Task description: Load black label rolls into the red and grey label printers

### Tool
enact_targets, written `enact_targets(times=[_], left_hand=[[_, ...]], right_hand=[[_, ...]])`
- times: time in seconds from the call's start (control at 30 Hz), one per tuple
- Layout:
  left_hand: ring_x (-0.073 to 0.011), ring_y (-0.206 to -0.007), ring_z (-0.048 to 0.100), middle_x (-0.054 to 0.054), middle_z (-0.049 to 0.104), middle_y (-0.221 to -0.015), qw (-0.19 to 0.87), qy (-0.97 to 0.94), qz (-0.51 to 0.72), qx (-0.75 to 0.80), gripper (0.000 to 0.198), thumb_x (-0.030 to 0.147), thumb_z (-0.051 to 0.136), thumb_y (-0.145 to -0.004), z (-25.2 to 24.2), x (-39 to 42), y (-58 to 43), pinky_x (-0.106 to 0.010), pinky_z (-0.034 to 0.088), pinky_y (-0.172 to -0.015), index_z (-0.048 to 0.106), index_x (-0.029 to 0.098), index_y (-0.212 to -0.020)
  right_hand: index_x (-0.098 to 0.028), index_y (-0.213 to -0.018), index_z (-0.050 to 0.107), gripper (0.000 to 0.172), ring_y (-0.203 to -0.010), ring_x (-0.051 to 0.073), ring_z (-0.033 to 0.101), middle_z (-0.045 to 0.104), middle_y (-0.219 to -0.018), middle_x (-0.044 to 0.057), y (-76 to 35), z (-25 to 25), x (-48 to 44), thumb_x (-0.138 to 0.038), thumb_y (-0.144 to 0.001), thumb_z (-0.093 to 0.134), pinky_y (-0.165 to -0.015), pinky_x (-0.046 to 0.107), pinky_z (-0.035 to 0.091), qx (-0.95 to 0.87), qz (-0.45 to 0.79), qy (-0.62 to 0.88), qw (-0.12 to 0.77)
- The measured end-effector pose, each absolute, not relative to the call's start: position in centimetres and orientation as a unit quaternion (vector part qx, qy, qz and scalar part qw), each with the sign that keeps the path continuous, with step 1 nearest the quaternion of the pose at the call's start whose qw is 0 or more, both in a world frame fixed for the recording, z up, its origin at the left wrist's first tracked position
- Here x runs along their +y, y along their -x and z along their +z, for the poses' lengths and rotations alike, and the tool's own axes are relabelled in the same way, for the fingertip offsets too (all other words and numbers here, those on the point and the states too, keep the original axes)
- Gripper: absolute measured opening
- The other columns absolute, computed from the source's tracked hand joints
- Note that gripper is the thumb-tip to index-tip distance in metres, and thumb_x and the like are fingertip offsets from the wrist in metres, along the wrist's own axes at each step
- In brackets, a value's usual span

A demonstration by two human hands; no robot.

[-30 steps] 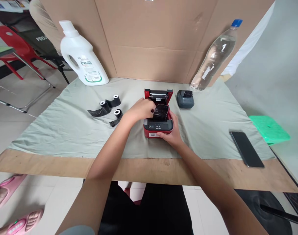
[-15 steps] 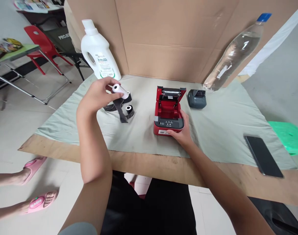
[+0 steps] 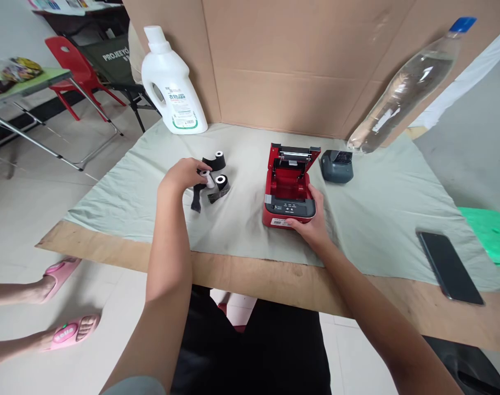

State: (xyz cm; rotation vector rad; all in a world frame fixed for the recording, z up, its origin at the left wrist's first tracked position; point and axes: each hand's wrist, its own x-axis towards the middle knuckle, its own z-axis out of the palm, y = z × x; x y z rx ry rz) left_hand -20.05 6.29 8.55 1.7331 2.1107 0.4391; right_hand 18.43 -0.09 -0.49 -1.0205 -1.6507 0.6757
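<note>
Left hand (image 3: 183, 174) is pinching a roll (image 3: 209, 179) by its white core, with a black ribbon tail hanging down towards the cloth (image 3: 122, 206). The grip is closed on the roll, fingers curling over the top. The roll is sitting low over the cloth, left of the red printer (image 3: 289, 193), just beside two black spare rolls (image 3: 220, 160); whether it is touching them, cannot tell.

Right hand (image 3: 313, 227) is clamping the red printer's front right corner, thumb lying along the side, grip closed on it. The printer lid is standing open and upright, and the bay is showing bare red plastic. A grey printer (image 3: 336, 166) is sitting just behind and to its right.

A white jug (image 3: 172, 88) is standing capped at the back left. A clear bottle (image 3: 404, 88) with a blue cap is leaning on the cardboard wall (image 3: 283, 60); the fill level is hard to tell.

The table (image 3: 254, 278) is showing a bare wood strip along the near edge. A phone (image 3: 449, 266) is lying near the right front, well apart from the hands. Open cloth is lying between the printer and the phone, and in front of the rolls. Another person's feet in pink slippers (image 3: 67, 332) are showing on the floor at left.
</note>
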Motion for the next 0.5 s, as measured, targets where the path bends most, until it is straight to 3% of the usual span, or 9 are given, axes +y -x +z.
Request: enact_targets(times=[0.2, 0.33, 0.5], left_hand=[[-0.0327, -0.111, 0.07, -0.002, 0.079, -0.109, 0.153, -0.621, 0.129, 0.758, 0.052, 0.036, 0.089, -0.059, 9.1, 6.0, 19.4, -0.037, 0.052, -0.095, 0.082, 0.036, -0.11], [-0.0308, -0.102, 0.07, -0.003, 0.074, -0.115, 0.19, -0.651, 0.122, 0.725, 0.057, 0.042, 0.088, -0.062, 9.2, 5.7, 18.9, -0.037, 0.053, -0.094, 0.08, 0.038, -0.118], [-0.0381, -0.114, 0.064, -0.008, 0.074, -0.098, 0.148, -0.687, 0.136, 0.698, 0.039, 0.036, 0.086, -0.062, 8.0, 6.4, 16.8, -0.046, 0.046, -0.109, 0.084, 0.031, -0.1]], right_hand=[[-0.029, -0.157, 0.04, 0.105, -0.148, 0.039, 0.044, 0.044, -0.159, 0.013, -18.5, -0.6, 0.0, -0.055, -0.069, 0.091, -0.125, 0.064, 0.036, -0.69, 0.282, 0.417, 0.519], [-0.029, -0.158, 0.039, 0.108, -0.149, 0.039, 0.044, 0.042, -0.16, 0.013, -18.6, -0.9, 0.1, -0.056, -0.067, 0.091, -0.126, 0.064, 0.036, -0.689, 0.281, 0.425, 0.515], [-0.03, -0.159, 0.038, 0.109, -0.15, 0.039, 0.042, 0.041, -0.16, 0.013, -18.6, -0.9, 0.0, -0.057, -0.067, 0.091, -0.127, 0.063, 0.036, -0.689, 0.284, 0.426, 0.513]])
